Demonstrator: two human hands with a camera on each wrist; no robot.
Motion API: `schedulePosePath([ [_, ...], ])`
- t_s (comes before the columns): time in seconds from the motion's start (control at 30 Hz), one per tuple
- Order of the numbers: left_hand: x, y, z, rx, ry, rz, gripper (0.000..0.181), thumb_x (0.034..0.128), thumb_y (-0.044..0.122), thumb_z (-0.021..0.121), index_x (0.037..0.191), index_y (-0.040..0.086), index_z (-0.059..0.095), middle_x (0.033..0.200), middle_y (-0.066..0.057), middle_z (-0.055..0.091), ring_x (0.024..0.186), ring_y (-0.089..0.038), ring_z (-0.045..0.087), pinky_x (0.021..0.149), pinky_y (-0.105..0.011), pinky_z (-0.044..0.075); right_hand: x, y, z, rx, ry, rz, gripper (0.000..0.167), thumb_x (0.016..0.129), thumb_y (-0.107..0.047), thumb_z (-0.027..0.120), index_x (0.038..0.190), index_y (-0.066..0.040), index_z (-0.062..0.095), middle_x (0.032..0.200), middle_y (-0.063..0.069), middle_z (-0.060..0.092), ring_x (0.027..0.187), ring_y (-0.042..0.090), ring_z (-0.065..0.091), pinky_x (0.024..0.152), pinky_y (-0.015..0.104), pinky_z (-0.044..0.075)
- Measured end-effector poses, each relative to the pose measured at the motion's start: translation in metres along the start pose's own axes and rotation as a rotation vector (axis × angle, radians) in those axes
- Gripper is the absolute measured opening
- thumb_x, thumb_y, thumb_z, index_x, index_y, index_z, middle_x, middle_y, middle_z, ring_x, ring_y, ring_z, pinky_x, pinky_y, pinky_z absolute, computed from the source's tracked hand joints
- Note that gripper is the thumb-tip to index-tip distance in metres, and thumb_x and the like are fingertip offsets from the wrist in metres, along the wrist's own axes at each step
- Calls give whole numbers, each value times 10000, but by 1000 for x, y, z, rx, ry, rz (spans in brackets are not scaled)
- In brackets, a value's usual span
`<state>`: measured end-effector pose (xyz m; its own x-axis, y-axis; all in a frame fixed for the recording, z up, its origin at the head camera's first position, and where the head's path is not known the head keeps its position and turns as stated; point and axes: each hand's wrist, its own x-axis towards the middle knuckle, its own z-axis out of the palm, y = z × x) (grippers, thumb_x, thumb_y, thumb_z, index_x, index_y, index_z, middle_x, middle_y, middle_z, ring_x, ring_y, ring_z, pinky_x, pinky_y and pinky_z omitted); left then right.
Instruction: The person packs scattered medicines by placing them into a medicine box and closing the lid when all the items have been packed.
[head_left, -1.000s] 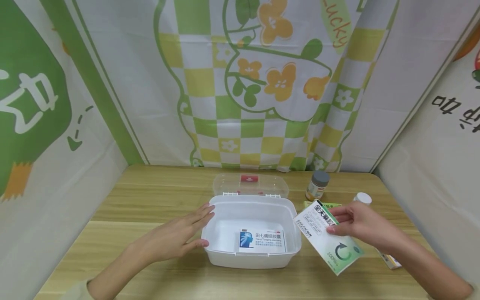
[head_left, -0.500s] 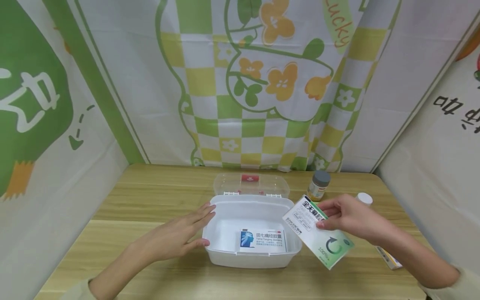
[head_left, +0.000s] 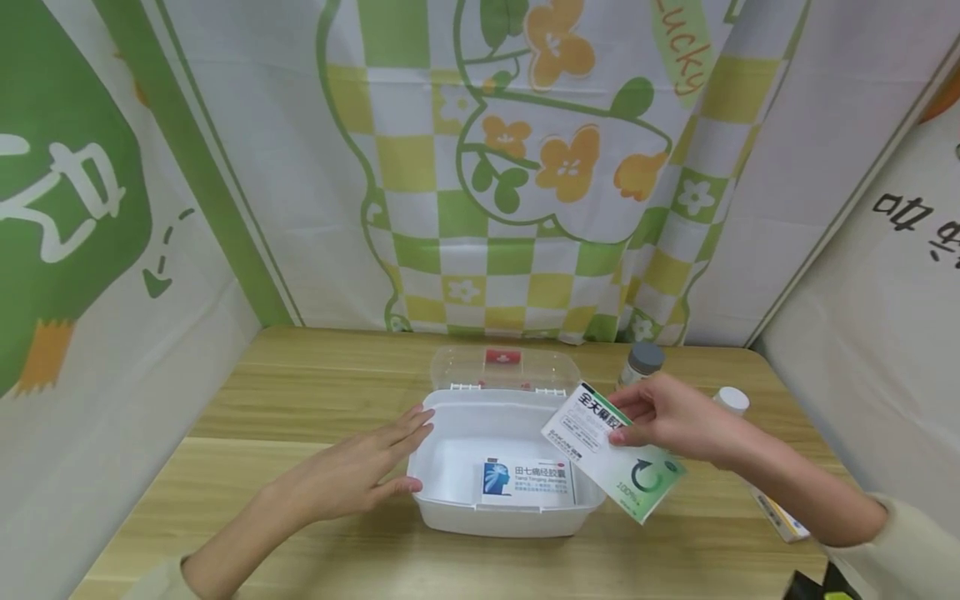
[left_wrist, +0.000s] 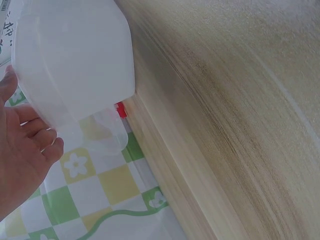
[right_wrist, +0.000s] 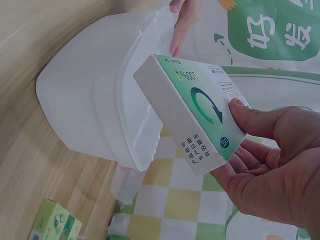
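Note:
My right hand pinches a green and white medicine box between thumb and fingers; it hangs tilted over the right rim of the white container. In the right wrist view the same box shows its printed end. A white and blue medicine box lies inside the container near its front wall. My left hand, fingers extended, touches the container's left rim; the left wrist view shows this hand against the container's side. The clear lid with its red label stands open behind.
Behind on the right stands a grey-capped bottle, and farther right a white-capped bottle. A small box lies near the right forearm. The right wrist view shows a green box on the table. Patterned cloth hangs behind the table.
My right hand has moved left with the green and white box, from beside the container to over its right rim. The left hand has stayed on the left rim.

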<state>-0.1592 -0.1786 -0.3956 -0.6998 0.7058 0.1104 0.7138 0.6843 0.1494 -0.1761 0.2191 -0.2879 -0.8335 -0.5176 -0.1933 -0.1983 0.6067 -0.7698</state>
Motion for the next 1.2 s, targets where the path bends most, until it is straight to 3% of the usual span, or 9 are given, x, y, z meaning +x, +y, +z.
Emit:
schedulePosePath([
  [0.77,0,0,-1,-33,-31,-24,725,1034,524,409,1547,20,323,1645,-156,254,1500,-335,304,1140,-509,405,33,-30,-2,-188,-63,-61,350,865,-87,751,1191,31,699,984,75,779,846,117,726,700,253,597],
  [1.2,0,0,2,-1,-10,-4,716,1037,515,410,1533,1,347,1638,-158,275,1497,-331,314,1141,-485,412,49,-39,5,-223,-120,-103,249,881,-65,729,1130,-60,737,938,7,769,805,98,699,715,253,592],
])
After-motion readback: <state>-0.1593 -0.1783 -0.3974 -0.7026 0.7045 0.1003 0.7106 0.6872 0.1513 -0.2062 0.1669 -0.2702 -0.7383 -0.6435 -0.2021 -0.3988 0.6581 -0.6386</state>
